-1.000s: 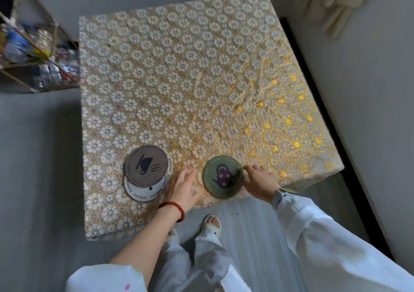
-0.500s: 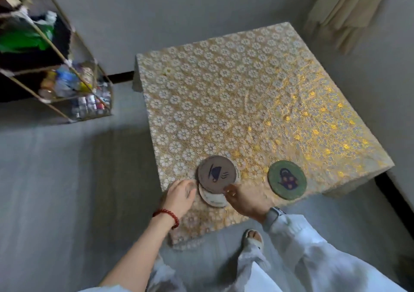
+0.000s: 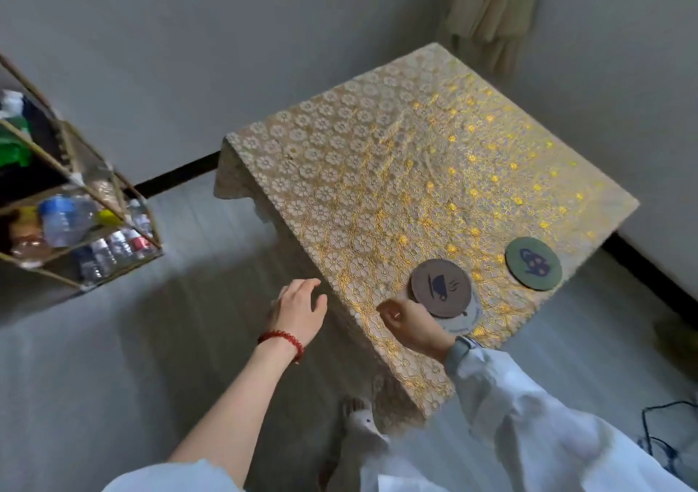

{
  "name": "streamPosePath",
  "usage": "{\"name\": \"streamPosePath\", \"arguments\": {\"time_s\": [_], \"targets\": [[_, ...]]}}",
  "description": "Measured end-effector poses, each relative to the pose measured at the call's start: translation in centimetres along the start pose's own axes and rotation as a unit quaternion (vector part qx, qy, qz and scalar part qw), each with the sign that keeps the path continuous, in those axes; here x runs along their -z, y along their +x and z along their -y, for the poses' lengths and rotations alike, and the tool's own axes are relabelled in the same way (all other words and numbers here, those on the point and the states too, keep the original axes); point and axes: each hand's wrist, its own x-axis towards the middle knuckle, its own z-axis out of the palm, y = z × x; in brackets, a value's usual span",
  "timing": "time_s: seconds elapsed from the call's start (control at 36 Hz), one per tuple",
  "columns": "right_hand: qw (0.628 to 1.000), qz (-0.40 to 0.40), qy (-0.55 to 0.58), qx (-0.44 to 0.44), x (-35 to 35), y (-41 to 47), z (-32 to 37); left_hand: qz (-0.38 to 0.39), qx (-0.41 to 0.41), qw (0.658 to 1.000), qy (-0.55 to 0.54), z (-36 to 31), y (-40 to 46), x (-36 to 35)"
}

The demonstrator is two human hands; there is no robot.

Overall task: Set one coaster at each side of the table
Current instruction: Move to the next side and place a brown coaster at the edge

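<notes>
A small square table [image 3: 377, 174] carries a gold floral lace cloth. A green coaster [image 3: 533, 263] with a dark bag picture lies flat near the table's near edge, to the right. Left of it sits a short stack: a brown coaster [image 3: 441, 287] with a cup picture on top of a white coaster [image 3: 462, 318]. My right hand [image 3: 413, 324] grips the stack's near-left edge, fingers pinched on the brown coaster. My left hand [image 3: 300, 306] hovers off the table's near-left corner, fingers apart, holding nothing.
A gold wire shelf rack [image 3: 71, 204] with bottles stands on the grey floor to the left. Grey walls close in behind and right of the table, with a curtain [image 3: 491, 12] in the far corner. A dark cable [image 3: 664, 431] lies at lower right. My slippered foot [image 3: 360, 420] stands below the table.
My right hand went from the green coaster to the stack and closed on the brown coaster's edge. My left hand came off the cloth, out past the corner. The view swung left.
</notes>
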Motion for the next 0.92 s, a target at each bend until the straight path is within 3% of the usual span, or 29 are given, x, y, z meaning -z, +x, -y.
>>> {"name": "streamPosePath", "arguments": {"time_s": [0.14, 0.28, 0.36, 0.5, 0.69, 0.81, 0.92], "targets": [[0.993, -0.094, 0.02, -0.07, 0.5, 2.7, -1.0, 0.063, -0.071, 0.994, 0.061, -0.7, 4.8, 0.9], [0.951, -0.218, 0.028, -0.216, 1.8, 5.9, -3.6, 0.161, -0.136, 0.967, 0.146, -1.1, 9.8, 0.6], [0.902, -0.23, 0.052, -0.362, 2.5, 7.5, -5.4, 0.192, -0.164, 0.948, 0.193, -1.6, 12.9, 0.5], [0.857, -0.209, 0.115, -0.457, 2.2, 9.2, -7.3, 0.208, -0.2, 0.926, 0.244, -1.7, 18.1, 0.6], [0.838, -0.223, 0.056, -0.495, 3.4, 10.9, -7.0, 0.257, -0.223, 0.882, 0.325, -1.1, 23.7, -0.4], [0.829, -0.303, 0.022, -0.469, 3.4, 11.0, -6.1, 0.268, -0.25, 0.849, 0.381, -1.0, 25.8, -1.1], [0.829, -0.399, 0.097, -0.379, 4.8, 10.9, -4.9, 0.264, -0.302, 0.813, 0.423, -0.8, 27.6, -1.5]]}}
